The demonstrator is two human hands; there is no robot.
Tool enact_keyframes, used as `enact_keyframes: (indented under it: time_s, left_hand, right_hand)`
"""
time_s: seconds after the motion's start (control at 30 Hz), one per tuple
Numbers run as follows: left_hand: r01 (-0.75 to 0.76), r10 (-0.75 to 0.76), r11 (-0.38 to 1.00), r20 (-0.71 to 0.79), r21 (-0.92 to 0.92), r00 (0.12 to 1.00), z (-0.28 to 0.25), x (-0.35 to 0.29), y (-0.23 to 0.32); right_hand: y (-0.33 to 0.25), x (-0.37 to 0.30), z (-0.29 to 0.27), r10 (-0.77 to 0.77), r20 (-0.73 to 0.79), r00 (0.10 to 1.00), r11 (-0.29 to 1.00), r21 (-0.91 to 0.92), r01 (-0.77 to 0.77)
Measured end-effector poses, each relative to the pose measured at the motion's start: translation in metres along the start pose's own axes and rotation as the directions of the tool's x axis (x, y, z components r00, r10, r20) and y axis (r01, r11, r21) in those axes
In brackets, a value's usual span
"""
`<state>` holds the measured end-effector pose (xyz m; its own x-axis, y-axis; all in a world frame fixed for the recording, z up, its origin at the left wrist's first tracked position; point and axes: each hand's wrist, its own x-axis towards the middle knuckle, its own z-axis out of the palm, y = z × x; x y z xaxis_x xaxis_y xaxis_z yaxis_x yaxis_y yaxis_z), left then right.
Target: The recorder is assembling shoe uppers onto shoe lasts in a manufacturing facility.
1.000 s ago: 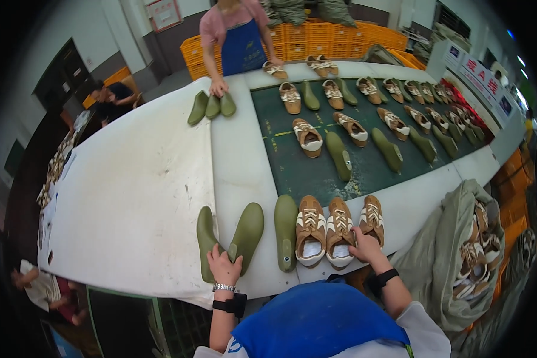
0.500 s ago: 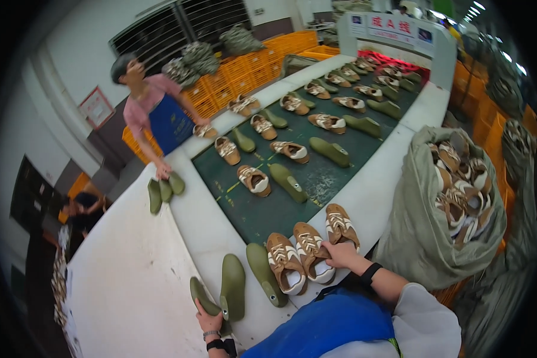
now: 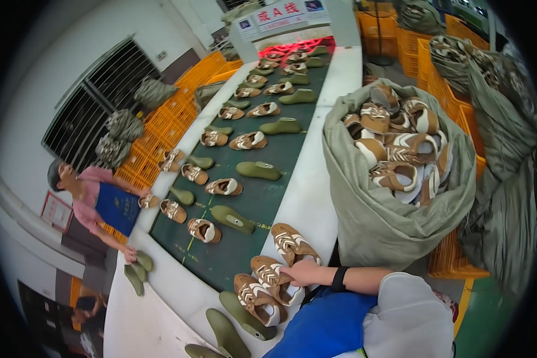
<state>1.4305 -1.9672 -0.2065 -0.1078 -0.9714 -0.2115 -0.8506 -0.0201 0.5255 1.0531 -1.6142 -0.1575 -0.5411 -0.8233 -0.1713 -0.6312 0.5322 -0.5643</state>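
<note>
My right hand [image 3: 301, 273] is closed at the heel end of a brown-and-white sneaker [image 3: 291, 240], its fingers partly hidden by the shoe. The thumb side lies against a second sneaker [image 3: 271, 275], and a third sneaker [image 3: 255, 297] stands beside that one. All three rest on the white ledge of the conveyor. Left of them lie green shoe lasts: one [image 3: 243, 315] next to the nearest sneaker, another [image 3: 224, 332] beside it, and a third [image 3: 199, 351] partly cut off by the lower edge. My left hand is out of view.
A dark green belt [image 3: 262, 234] carries rows of sneakers and lasts. On my right stands a grey-green sack [image 3: 364, 224] full of sneakers. Across the belt, a co-worker [image 3: 110, 206] has one hand [image 3: 129, 255] at several green lasts [image 3: 137, 271]. Orange crates [image 3: 176, 107] line the wall.
The view has swung right, bringing the sack nearer the middle. My left hand, earlier on a green last, has left the picture. My right hand remains at the same sneaker.
</note>
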Motion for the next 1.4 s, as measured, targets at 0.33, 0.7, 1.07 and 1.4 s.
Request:
enact_keyframes:
  time_s: [0.33, 0.7, 1.07, 1.4]
  left_hand:
    - [-0.459, 0.373, 0.754, 0.27, 0.469, 0.888, 0.008, -0.003, 0.004]
    - [-0.362, 0.504, 0.858, -0.46, 0.365, 0.731, 0.053, -0.081, 0.054]
    - [-0.459, 0.611, 0.788, -0.43, 0.41, 0.665, 0.061, -0.096, 0.087]
    - [-0.557, 0.672, 0.734, -0.298, 0.389, 0.678, 0.079, -0.087, 0.113]
  right_hand:
    - [0.016, 0.007, 0.01, -0.06, 0.085, 0.995, 0.998, 0.003, 0.06]
    - [0.008, 0.011, 0.012, -0.068, 0.111, 0.991, 0.997, 0.053, 0.063]
    - [0.015, 0.017, 0.021, -0.073, 0.108, 0.991, 0.996, 0.056, 0.067]
    - [0.026, 0.005, 0.015, -0.038, 0.064, 0.997, 0.999, 0.024, 0.037]
